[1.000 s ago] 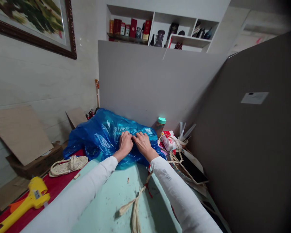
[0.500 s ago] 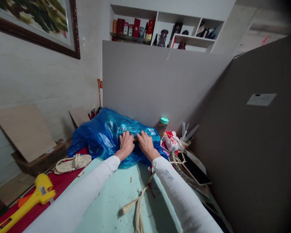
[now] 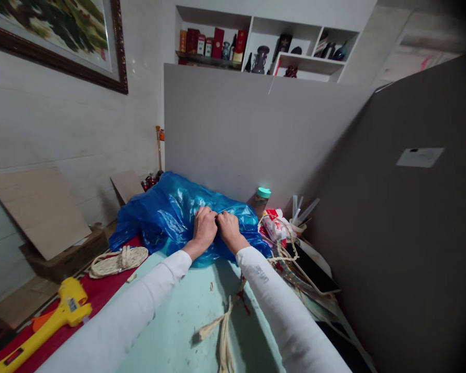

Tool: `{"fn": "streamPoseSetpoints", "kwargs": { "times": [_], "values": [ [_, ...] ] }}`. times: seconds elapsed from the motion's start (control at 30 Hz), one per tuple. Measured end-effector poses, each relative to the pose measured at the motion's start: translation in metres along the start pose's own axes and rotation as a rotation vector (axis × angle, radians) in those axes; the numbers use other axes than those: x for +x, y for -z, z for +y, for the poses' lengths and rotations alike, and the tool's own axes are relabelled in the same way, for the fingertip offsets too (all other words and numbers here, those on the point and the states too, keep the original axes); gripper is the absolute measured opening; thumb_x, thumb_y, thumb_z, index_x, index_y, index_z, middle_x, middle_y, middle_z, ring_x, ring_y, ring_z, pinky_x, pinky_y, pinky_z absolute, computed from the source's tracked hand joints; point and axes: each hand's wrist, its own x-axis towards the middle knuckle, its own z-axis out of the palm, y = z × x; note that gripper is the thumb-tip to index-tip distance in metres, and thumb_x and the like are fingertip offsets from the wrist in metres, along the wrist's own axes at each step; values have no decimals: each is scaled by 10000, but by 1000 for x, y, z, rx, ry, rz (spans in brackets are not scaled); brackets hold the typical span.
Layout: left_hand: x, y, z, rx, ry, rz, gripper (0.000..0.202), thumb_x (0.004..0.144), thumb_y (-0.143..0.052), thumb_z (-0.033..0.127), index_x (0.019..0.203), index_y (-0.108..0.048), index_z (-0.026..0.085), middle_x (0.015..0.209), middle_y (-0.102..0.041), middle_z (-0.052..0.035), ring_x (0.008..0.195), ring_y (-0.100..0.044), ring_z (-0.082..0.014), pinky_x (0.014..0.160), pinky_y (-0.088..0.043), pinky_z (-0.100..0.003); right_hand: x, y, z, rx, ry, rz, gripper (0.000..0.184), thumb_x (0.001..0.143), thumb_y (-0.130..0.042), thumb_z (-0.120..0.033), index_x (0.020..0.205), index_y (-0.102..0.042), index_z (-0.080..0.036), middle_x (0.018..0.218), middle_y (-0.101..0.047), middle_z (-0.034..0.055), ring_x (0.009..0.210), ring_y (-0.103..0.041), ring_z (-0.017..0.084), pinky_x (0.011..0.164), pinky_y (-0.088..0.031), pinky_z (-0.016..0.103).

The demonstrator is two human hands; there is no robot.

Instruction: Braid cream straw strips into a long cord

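A crumpled blue plastic bag [image 3: 151, 212] lies across the far part of the pale green tabletop [image 3: 174, 311]. Both of my hands are at its front middle, close together. My left hand [image 3: 204, 227] has its fingers curled into the plastic. Beside it, my right hand [image 3: 229, 228] is also closed on the bag, and the knuckles of the two hands nearly touch. What lies under the plastic between them is hidden. A bundle of pale straw fibre [image 3: 224, 336] with a red tie rests nearer to me, between my forearms.
At the left, a woven straw sandal [image 3: 118, 261] and a yellow glue gun [image 3: 64, 308] lie on red cloth. To the right stand a jar with a green lid [image 3: 262, 199], a red and white packet [image 3: 275, 225] and a cup of white sticks [image 3: 298, 223]. Grey panels [image 3: 256, 129] rise behind.
My hands have drawn together, the right one shifting left until they nearly meet. Their fingers have curled in more tightly. A small brownish bit seen between them earlier is now covered.
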Motion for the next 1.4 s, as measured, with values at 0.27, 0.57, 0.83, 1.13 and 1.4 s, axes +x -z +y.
{"fn": "streamPoseSetpoints", "kwargs": {
  "times": [0.27, 0.57, 0.83, 1.13, 1.4],
  "values": [
    [2, -7, 6, -255, 158, 48, 322, 796, -476, 57, 1069, -586, 187, 920, -640, -56, 883, -602, -175, 831, -470, -292, 1, 6, 3, 132, 22, -4, 234, 941, -429, -200, 1040, -641, -188, 1035, -668, 84, 920, -633, 154, 746, -425, 205],
    [2, -13, 10, 178, 43, -417, 225, 748, -533, 77, 864, -698, 176, 1021, -656, -130, 1072, -560, -290, 941, -398, -432, -24, 19, 96, 132, -375, 32, 285, 857, -484, -154, 1107, -603, -86, 1077, -640, 215, 1005, -617, 278, 799, -443, 328],
    [22, -11, 35, 185, -23, -410, 290, 881, -418, 190, 1109, -593, 156, 1068, -613, -167, 1026, -582, -276, 851, -442, -374, -28, -10, 127, 419, -380, 111, 319, 816, -575, -215, 1117, -634, -125, 1009, -714, 110, 913, -659, 183, 771, -459, 247],
    [8, -53, 24, 211, 1, -321, 550, 802, -486, 75, 1341, -399, 142, 1191, -481, -190, 1150, -452, -322, 913, -400, -428, -37, 0, 131, 518, -455, 326, 256, 805, -486, -203, 963, -675, -133, 959, -713, 100, 863, -639, 189, 804, -457, 288],
    [19, -69, 21, 140, -64, -354, 432, 821, -500, 111, 1252, -498, 120, 1091, -531, -145, 1068, -508, -247, 941, -397, -346, -49, 14, 137, 523, -406, 245, 218, 795, -522, -181, 924, -695, -153, 896, -725, 72, 814, -649, 178, 770, -452, 268]
  ]
}}
